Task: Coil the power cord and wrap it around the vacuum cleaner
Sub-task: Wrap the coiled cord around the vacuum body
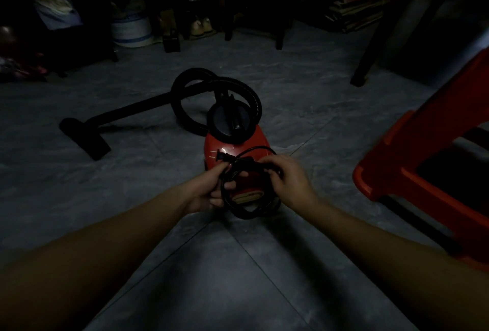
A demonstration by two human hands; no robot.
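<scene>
A small red vacuum cleaner [235, 142] with a black lid stands on the grey tiled floor in the middle of the head view. Its black hose [185, 92] loops behind it, and the wand ends in a floor nozzle [84, 137] at the left. The black power cord [246, 211] hangs in several loops in front of the vacuum. My left hand [209, 187] grips the bundled loops. The plug [223, 157] sticks out to the left above that hand. My right hand [288, 180] pinches the cord near the top of the coil.
A red plastic stool [423, 172] stands close on the right. A dark furniture leg [375, 47] slants down at the right back. Along the dim back wall are a white bucket [131, 30], bags, shoes and stacked cardboard [352, 0].
</scene>
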